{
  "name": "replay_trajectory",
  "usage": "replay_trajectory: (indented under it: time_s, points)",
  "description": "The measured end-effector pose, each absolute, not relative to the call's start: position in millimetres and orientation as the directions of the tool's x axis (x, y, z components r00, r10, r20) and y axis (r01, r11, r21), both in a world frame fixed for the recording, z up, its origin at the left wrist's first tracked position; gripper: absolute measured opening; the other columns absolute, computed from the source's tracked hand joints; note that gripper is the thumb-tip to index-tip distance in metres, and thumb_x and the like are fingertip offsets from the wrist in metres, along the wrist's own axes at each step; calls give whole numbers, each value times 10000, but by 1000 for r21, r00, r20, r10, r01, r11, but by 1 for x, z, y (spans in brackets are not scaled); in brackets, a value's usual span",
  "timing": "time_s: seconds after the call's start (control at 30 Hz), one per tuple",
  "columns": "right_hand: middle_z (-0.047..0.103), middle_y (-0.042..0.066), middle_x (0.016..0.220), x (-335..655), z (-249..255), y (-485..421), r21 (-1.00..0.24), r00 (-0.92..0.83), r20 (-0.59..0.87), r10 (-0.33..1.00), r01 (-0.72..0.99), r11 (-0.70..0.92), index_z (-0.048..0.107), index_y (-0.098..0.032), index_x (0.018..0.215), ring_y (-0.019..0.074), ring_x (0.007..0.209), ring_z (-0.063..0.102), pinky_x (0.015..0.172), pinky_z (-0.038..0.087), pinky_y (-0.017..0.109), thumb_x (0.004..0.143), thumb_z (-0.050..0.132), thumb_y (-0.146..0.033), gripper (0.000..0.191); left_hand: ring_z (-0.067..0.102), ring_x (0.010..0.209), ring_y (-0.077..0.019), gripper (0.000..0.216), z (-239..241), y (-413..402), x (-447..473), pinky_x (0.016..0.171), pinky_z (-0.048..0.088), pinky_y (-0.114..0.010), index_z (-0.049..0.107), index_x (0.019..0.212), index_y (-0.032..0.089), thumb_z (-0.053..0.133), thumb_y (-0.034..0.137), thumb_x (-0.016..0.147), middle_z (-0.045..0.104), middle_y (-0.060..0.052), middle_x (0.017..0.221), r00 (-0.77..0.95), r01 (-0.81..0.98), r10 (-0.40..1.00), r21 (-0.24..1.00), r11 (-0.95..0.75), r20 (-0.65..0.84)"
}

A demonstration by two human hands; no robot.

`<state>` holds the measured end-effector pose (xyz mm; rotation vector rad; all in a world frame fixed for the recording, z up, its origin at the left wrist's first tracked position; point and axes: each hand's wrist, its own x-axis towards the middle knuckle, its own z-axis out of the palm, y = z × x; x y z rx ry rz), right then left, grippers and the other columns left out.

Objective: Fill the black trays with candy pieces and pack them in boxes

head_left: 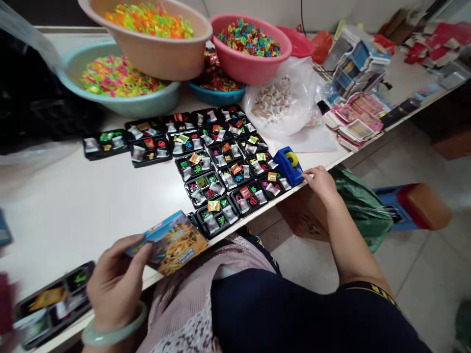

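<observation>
My left hand (118,280), a pale green bangle (115,331) on its wrist, grips a small flat printed box (177,245) between thumb and fingers at the table's front edge. The box is blue and yellow and held tilted. My right hand (322,184) pinches at the cutting end of a blue tape dispenser (285,165), on the tape's end; the clear strip itself hardly shows. A yellow-cored roll (292,158) sits in the dispenser. Left of it stand several black compartment trays (233,171) with small wrapped packets and bright plastic pieces.
Basins of colourful plastic pieces stand at the back: a peach one (162,54), a light blue one (121,104) and a pink one (253,71). A clear bag (294,117) and stacked printed boxes (358,117) lie right. Another black tray (55,304) sits front left.
</observation>
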<state>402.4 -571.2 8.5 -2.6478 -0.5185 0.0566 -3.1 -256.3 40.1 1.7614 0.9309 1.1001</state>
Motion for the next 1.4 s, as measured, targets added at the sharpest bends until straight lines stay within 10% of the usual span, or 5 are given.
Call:
replay_trajectory:
  time_s: [0.17,0.5,0.97,1.17,1.4]
  points:
    - [619,19,753,398,-9,-581,-878,952,-156,264,-11,-478,632,-202,776,173,710,606,665,553,344,644,660,-641,460,579,629,-171,290,44,-261,2,558,463,-345,744,865,446,774,309,611,700,85,788,363,242,903,913,-328,228]
    - [615,57,681,381,-11,-588,-772,984,-77,160,43,-634,557,-202,525,210,719,584,720,516,374,600,732,-497,351,690,875,-246,325,46,-259,14,740,584,-455,739,899,407,748,198,651,736,72,962,537,48,771,900,-432,342]
    - [716,3,746,174,81,-360,-975,341,-102,934,-223,-25,715,-246,1113,101,548,561,545,517,273,738,734,-381,399,561,842,-151,359,76,-255,23,698,500,-285,532,1198,219,561,124,853,565,-51,938,701,17,365,498,-867,612]
    - [628,-24,676,162,61,-328,-994,300,-110,948,-43,-101,607,-186,1248,89,502,484,486,426,248,786,651,-459,539,519,790,-145,433,62,-244,3,650,478,-268,508,1300,248,518,164,874,508,-48,932,747,112,334,387,-915,574]
    - [619,4,663,161,50,-301,-765,209,-15,978,627,-146,541,-191,1326,167,555,546,543,427,298,767,647,-555,675,587,819,-156,130,61,-199,-34,745,498,-288,606,956,183,587,252,847,609,-48,887,588,161,712,807,-568,384]
